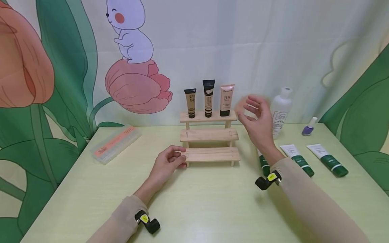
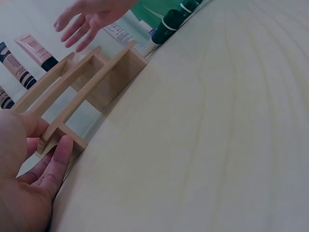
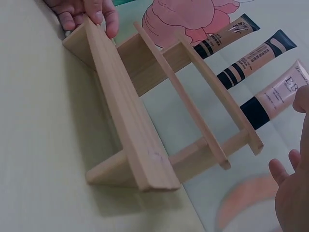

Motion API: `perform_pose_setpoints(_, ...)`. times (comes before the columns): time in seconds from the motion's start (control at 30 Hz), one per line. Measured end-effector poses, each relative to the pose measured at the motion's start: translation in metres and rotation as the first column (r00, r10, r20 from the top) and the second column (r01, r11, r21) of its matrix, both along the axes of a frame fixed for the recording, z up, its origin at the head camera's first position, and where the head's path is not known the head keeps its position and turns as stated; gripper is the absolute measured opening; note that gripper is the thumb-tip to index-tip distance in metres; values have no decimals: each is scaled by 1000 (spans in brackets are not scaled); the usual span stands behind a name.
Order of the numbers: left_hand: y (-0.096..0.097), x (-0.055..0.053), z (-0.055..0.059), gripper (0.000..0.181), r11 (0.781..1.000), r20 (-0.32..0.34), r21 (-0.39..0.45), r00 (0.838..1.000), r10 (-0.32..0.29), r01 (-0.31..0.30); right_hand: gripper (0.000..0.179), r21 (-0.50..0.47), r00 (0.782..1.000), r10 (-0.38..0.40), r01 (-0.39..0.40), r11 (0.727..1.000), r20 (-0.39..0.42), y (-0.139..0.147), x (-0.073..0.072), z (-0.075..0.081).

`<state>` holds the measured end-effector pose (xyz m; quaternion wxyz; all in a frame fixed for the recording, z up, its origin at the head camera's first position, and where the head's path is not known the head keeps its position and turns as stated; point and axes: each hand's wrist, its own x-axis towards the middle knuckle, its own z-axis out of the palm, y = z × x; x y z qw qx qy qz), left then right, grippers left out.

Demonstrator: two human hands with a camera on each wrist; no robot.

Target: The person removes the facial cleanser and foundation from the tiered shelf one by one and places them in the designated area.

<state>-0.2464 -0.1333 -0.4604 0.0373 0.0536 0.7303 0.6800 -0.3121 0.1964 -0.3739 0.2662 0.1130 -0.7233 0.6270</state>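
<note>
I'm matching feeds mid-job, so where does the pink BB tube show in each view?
Head: the pink BB tube is just right of centre, upper half.
Left wrist: the pink BB tube is at upper left, slanting.
Right wrist: the pink BB tube is at the right edge, slanting.
Shared landmark: the wooden stand, visible in all three.

A pale cloth (image 1: 194,44) with soft vertical folds hangs behind the table (image 1: 200,209); its print shows a white animal (image 1: 136,45) sitting on a pink flower (image 1: 133,89), a large orange tulip (image 1: 25,64) at far left and broad green leaves (image 1: 65,57) at both sides; the table is pale yellow-green, with faint wavy grain lines; soft light brightens the tabletop toward its near middle.
</note>
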Motion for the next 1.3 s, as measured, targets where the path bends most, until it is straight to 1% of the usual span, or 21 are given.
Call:
perform_pose_setpoints(0.2, 1, -1, 0, 25, 1000, 2, -3, 1000, 0, 0, 64, -21, 999, 37, -37, 999, 19, -12, -14, 5)
perform_pose_setpoints(0.3, 0, -1, 0, 25, 1000, -1, 1, 1000, -1, 1, 62, -18, 999, 52, -52, 999, 15, -17, -20, 9)
perform_pose_setpoints(0.47, -1, -2, -1, 26, 1000, -9, -1, 1000, 0, 0, 61, -16, 997, 79, -79, 997, 20, -26, -27, 13)
perform_pose_setpoints(0.8, 0, -1, -1, 26, 1000, -9, 1, 1000, -5, 5, 58, 44, 992, 111, -114, 993, 67, -35, -32, 14)
perform_pose_setpoints(1.0, 0, -1, 0, 26, 1000, -11, 1, 1000, -14, 14, 57, 42, 990, 116, -120, 992, 79, -37, -33, 12)
perform_pose_setpoints(1.13, 0, 1, 1, 26, 1000, -14, -1, 1000, -18, 18, 55, 44, 990, 119, -123, 991, 74, -37, -34, 12)
perform_pose_setpoints(1.3, 0, 0, 1, 26, 1000, -12, 0, 1000, -13, 13, 54, 36, 989, 130, -133, 991, 64, -38, -34, 13)
